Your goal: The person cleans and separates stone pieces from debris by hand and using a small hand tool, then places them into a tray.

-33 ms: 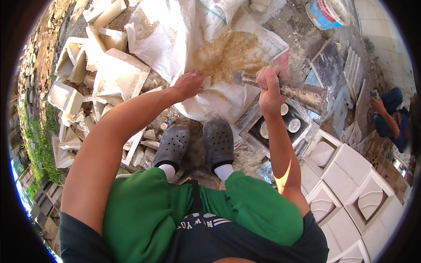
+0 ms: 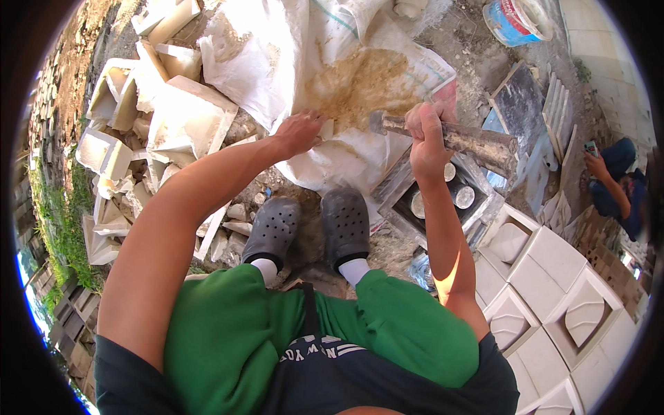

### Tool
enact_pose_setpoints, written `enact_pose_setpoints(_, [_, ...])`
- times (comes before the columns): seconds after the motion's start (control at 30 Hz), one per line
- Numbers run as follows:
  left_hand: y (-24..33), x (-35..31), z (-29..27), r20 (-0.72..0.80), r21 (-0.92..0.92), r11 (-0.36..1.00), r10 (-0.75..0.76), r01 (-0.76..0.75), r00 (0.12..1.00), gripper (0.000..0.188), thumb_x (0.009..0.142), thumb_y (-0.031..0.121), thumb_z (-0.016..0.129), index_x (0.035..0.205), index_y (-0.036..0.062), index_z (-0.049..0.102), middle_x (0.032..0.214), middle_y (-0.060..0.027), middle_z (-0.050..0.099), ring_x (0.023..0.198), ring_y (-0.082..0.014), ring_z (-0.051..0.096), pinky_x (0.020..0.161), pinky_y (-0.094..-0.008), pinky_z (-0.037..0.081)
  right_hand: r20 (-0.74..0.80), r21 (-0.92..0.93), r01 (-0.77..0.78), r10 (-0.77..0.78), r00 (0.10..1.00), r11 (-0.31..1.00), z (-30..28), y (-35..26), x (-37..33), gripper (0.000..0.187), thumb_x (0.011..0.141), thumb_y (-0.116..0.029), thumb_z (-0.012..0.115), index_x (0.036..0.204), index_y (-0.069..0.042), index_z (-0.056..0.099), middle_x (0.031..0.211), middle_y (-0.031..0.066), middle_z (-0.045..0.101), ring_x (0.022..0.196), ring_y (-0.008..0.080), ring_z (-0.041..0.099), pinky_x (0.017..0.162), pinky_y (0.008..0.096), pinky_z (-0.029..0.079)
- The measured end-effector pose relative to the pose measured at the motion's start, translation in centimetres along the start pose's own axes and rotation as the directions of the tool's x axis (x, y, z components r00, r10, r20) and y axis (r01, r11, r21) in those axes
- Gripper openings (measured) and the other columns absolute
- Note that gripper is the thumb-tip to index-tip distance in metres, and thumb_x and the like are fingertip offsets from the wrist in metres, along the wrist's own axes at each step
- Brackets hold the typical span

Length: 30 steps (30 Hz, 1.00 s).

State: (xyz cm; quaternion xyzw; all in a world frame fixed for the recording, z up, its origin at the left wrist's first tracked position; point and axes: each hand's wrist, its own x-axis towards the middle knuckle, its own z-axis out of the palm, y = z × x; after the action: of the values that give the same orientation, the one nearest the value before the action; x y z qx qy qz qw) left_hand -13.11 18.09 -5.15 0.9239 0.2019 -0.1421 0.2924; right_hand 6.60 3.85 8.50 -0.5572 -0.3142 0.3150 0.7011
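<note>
My right hand (image 2: pixel 427 131) is closed around a hammer (image 2: pixel 477 142) with a rough, worn wooden handle. Its grey, blunt end points left, over the white woven sack (image 2: pixel 353 155). Brown powder (image 2: pixel 360 79) is spread across the sack. At the sack's near left part, my left hand (image 2: pixel 302 133) has its fingers bent against a small pale piece (image 2: pixel 327 129), mostly hidden by the hand. The blunt end is apart from my left hand, a short way to its right. Below my right wrist sits a dark square box (image 2: pixel 396 202) holding several round pale-topped cylinders (image 2: pixel 464 197).
Broken whitish cast pieces (image 2: pixel 187 114) are heaped at the left. Pale square blocks with recesses (image 2: pixel 557 270) lie at the lower right. A blue and white bucket (image 2: pixel 515 24) and leaning boards (image 2: pixel 519 100) stand far right. Another person (image 2: pixel 615 176) sits at the right edge, holding a phone.
</note>
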Motion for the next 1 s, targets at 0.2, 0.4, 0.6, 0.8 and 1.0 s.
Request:
enact_pose_setpoints(0.2, [0.5, -0.9, -1.3, 0.021, 0.0, 1.0, 0.011, -0.011, 1.0, 0.073, 0.078, 0.028, 0.072, 0.14, 0.0048, 0.04, 0.134, -0.0191, 0.049, 0.119, -0.0372, 0.051, 0.1, -0.0446, 0.043, -0.075, 0.07, 0.01, -0.005, 0.997, 0.997, 0.0, -0.1, 0.8, 0.035, 0.093, -0.01, 0.049, 0.062, -0.011, 0.031, 0.055, -0.0029, 0.031, 0.051, 0.0092, 0.027, 0.051, 0.0274, 0.026])
enact_pose_setpoints(0.4, [0.4, -3.7, 1.5, -0.335, 0.174, 0.984, 0.083, -0.024, 0.939, 0.083, 0.08, 0.035, 0.07, 0.146, 0.0042, 0.029, 0.139, -0.0191, 0.046, 0.131, -0.0331, 0.041, 0.115, -0.0437, 0.025, -0.07, 0.155, -0.007, 0.018, 0.997, 0.988, 0.0, -1.8, 2.3, 0.035, 0.088, -0.01, 0.048, 0.059, -0.013, 0.029, 0.05, -0.0028, 0.025, 0.045, 0.0098, 0.022, 0.047, 0.0288, 0.022])
enact_pose_setpoints(0.6, [0.4, -1.5, 0.4, -0.133, 0.172, 0.985, 0.026, -0.002, 0.991, 0.068, 0.081, 0.029, 0.069, 0.137, 0.0032, 0.042, 0.132, -0.0174, 0.051, 0.12, -0.0342, 0.051, 0.106, -0.0454, 0.036, -0.066, 0.255, -0.009, 0.026, 0.997, 0.967, 1.8, -4.8, 1.6, 0.034, 0.085, -0.006, 0.048, 0.058, -0.012, 0.028, 0.05, -0.0025, 0.029, 0.045, 0.0087, 0.022, 0.046, 0.0282, 0.022])
enact_pose_setpoints(0.8, [1.6, 0.8, -0.7, -0.022, 0.017, 0.999, -0.05, 0.05, 0.998, 0.06, 0.083, 0.026, 0.067, 0.134, 0.0043, 0.044, 0.128, -0.0188, 0.052, 0.112, -0.0382, 0.056, 0.095, -0.0487, 0.045, -0.007, 0.245, 0.022, -0.021, 1.0, 0.969, 1.3, -5.9, 1.0, 0.033, 0.085, -0.008, 0.047, 0.058, -0.012, 0.028, 0.049, -0.0017, 0.028, 0.044, 0.0104, 0.021, 0.045, 0.0299, 0.022])
enact_pose_setpoints(1.0, [0.8, 2.2, -0.2, -0.079, -0.12, 0.991, -0.06, 0.05, 0.995, 0.059, 0.083, 0.022, 0.068, 0.134, 0.007, 0.044, 0.123, -0.0206, 0.054, 0.109, -0.0408, 0.057, 0.095, -0.0482, 0.045, -0.038, 0.202, 0.004, 0.004, 0.999, 0.979, 1.1, -6.2, 1.6, 0.033, 0.086, -0.011, 0.047, 0.059, -0.012, 0.029, 0.049, -0.0019, 0.026, 0.043, 0.0102, 0.021, 0.046, 0.0295, 0.021])
